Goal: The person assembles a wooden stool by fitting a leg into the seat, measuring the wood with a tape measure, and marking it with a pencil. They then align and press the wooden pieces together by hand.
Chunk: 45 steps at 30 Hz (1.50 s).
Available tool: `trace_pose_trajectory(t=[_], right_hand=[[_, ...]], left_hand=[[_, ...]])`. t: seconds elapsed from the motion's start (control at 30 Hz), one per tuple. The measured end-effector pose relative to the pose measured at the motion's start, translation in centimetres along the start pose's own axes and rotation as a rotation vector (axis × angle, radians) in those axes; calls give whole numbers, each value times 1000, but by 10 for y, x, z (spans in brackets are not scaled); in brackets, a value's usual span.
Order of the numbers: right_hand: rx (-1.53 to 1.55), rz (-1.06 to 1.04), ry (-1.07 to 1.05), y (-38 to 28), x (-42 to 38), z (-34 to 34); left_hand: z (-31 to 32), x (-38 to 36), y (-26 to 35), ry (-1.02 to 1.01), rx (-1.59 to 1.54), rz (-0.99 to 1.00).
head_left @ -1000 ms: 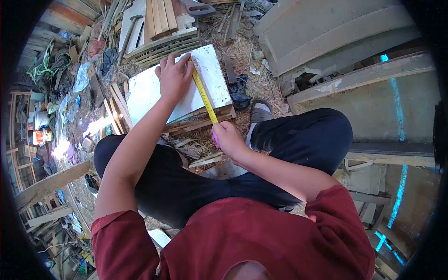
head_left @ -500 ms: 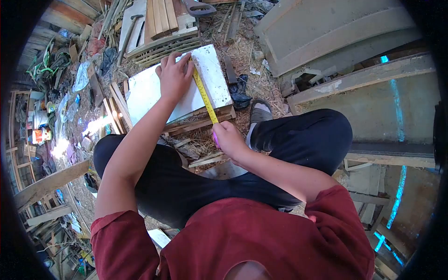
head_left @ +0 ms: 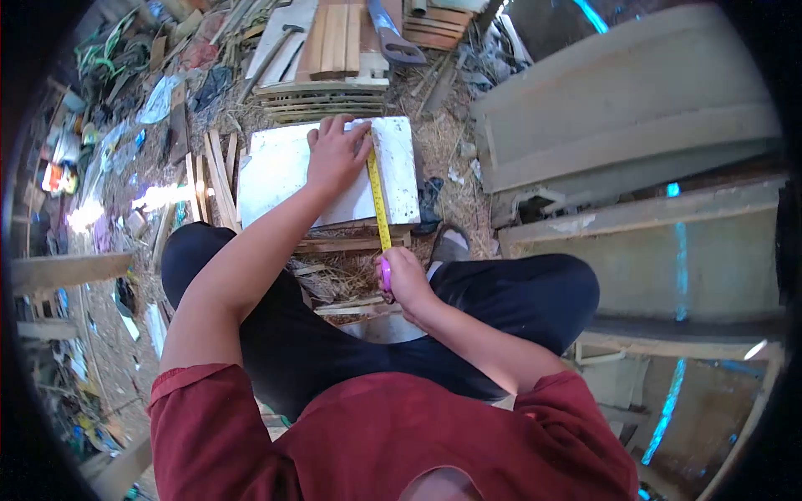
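Pinning the tape (head_left: 378,196) flat, the left hand (head_left: 336,156) lies open-palmed on the white board (head_left: 276,175), holding the blade's far end at the edge. The right hand (head_left: 404,280) grips the case, pulling the blade taut across the board.

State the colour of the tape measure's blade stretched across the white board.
Yellow: the blade shows clearly in the head view.

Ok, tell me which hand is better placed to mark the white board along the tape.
Left, probably. The left hand already rests on the white board beside the yellow tape; the right hand grips the tape's case off the board.
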State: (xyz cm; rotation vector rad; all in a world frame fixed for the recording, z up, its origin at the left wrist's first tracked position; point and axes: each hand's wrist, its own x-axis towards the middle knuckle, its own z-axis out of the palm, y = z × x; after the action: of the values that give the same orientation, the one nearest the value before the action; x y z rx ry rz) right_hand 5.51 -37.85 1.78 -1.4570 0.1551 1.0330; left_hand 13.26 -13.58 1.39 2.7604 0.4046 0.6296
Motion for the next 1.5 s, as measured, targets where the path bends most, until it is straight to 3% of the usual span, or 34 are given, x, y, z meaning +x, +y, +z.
trace_pose_trajectory(t=[0.43, 0.67, 0.87, 0.97, 1.07, 1.1, 1.2, 1.27, 1.37, 1.5], right_hand=[[1, 108, -33, -15, -5, -1], [-28, 60, -27, -17, 0, 4], [-55, 17, -66, -30, -4, 19], [-52, 21, -87, -37, -5, 30], [-89, -6, -135, -40, -6, 41], [-98, -16, -154, -41, -6, 46], [-134, -32, -209, -45, -10, 61], [-166, -40, -243, -46, -13, 73], [-196, -31, -257, -45, -19, 87], [-215, -80, -277, -49, -25, 106]], left_hand=[[-8, -2, -1, -23, -87, -61], [-6, -2, -5, -16, -103, -71], [-12, -2, -20, 123, -245, -131], [-26, -3, -34, 186, -292, -269], [-54, -3, -47, 207, -335, -393], [-64, -4, -49, 301, -339, -407], [-92, -2, -79, 425, -425, -330], [-130, -2, -88, 399, -436, -376], [-184, -3, -99, 485, -739, -439], [-309, -22, -88, 423, -950, -500]])
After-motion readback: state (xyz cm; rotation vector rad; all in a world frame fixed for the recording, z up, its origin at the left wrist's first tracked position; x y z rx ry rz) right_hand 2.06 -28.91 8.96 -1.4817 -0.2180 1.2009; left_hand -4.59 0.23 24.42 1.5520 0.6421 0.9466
